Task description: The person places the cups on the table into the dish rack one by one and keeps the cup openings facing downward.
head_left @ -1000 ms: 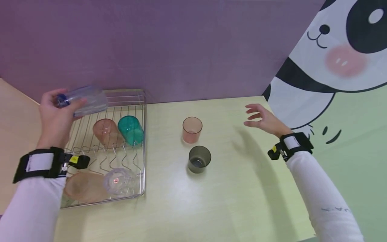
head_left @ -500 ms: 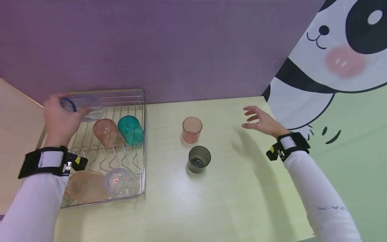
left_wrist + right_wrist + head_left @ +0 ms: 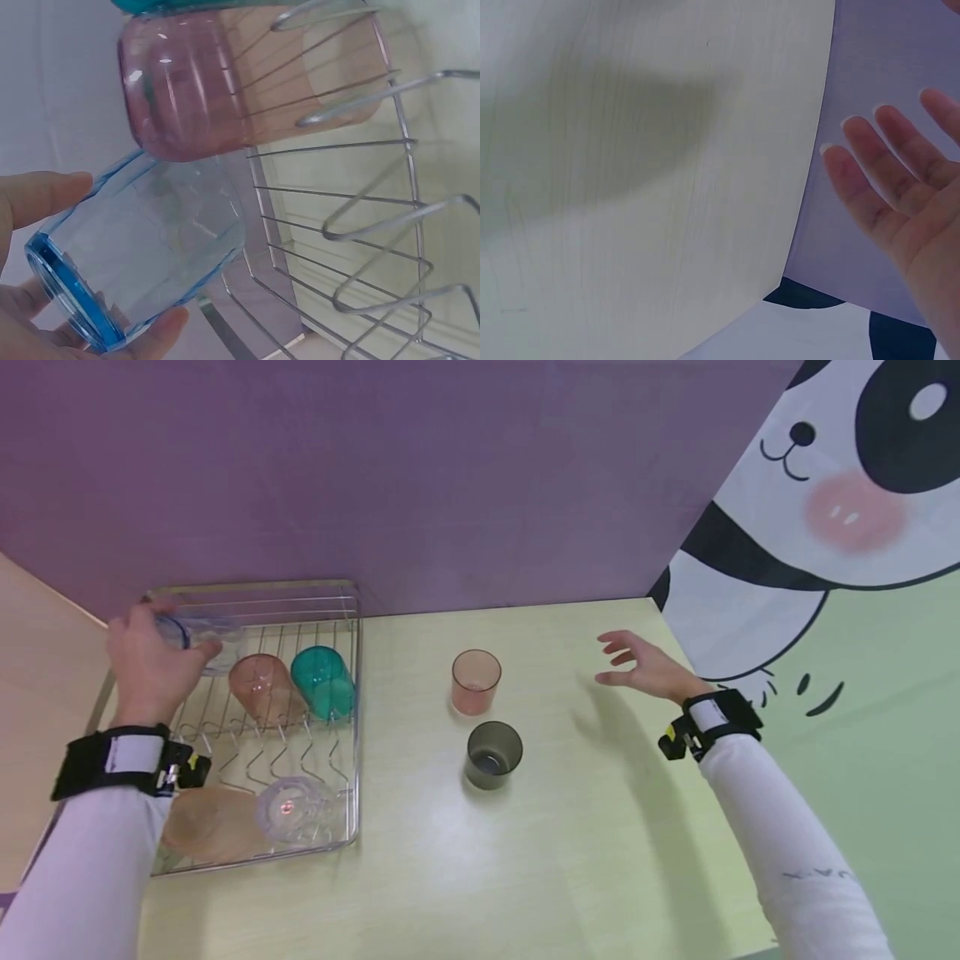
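My left hand (image 3: 153, 664) grips a clear, blue-tinted glass (image 3: 161, 240) around its blue end, at the back left of the wire dish rack (image 3: 358, 693). In the left wrist view thumb and fingers lie along the glass's sides, and its far end comes right up to the pink glass (image 3: 180, 82). A teal glass (image 3: 324, 681) lies beside the pink one in the rack. Over the table's right side my right hand (image 3: 641, 668) hovers with relaxed, spread fingers and holds nothing.
A pink tumbler (image 3: 476, 683) and a dark grey tumbler (image 3: 493, 756) stand upright on the pale table (image 3: 450, 877). At the rack's front are a clear glass (image 3: 294, 810) and a peach-coloured dish (image 3: 213, 827). A purple wall (image 3: 480, 485) rises behind.
My left hand has lowered the clear glass into the back left of the rack, coming slightly down and toward the rack's front. My right hand has drifted slightly left.
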Tool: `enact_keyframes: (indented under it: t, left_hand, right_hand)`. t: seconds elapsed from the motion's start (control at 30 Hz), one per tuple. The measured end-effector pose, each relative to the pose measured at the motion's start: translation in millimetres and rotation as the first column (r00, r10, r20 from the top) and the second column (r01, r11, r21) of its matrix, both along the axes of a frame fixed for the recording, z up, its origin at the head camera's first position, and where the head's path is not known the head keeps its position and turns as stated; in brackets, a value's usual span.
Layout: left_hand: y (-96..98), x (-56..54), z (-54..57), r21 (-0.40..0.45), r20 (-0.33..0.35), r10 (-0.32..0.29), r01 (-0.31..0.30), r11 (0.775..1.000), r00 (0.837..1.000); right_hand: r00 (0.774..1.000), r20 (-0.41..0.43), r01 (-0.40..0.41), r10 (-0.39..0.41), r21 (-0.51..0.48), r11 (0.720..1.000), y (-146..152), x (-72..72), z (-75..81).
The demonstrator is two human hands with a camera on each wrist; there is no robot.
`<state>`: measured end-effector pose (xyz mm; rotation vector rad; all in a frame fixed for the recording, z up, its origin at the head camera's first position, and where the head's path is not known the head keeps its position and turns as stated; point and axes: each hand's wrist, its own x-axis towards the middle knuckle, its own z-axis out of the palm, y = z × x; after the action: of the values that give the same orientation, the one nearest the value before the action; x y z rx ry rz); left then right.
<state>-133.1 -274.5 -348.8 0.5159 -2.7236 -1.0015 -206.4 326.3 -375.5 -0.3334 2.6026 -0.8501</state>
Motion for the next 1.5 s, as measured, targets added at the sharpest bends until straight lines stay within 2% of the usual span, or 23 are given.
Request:
enact_keyframes:
  t: [0.23, 0.47, 0.7, 0.97, 1.5]
  left_hand:
    - [-5.5, -1.2, -5.9, -0.053, 0.073, -0.042, 0.046, 0.998, 0.996]
    - [-8.4, -2.2, -10.7, -0.092, 0.189, -0.091, 0.110, 0.990, 0.978]
    - [-9.1, -3.9, -18.6, -0.154, 0.213, -0.111, 0.145, 0.977, 0.971]
    - [-11.1, -3.0, -25.5, -0.153, 0.259, -0.141, 0.184, 0.971, 0.956]
    - [-14.4, -1.0, -25.4, -0.139, 0.372, -0.210, 0.278, 0.950, 0.904]
  right_hand:
    - [1.000, 0.006, -0.014, 0.014, 0.021, 1.000, 1.8, -1.4, -4.4]
    - [1.000, 0.016, -0.012, 0.011, 0.033, 0.999, 1.8, -0.9, -7.7]
    - [1.000, 0.025, -0.009, 0.008, 0.048, 0.999, 1.9, -1.1, -9.6]
    - [0.999, 0.032, -0.009, 0.007, 0.050, 0.999, -0.7, -0.7, -9.7]
    - [0.999, 0.022, -0.026, 0.026, 0.033, 0.999, 0.7, 0.9, -8.6]
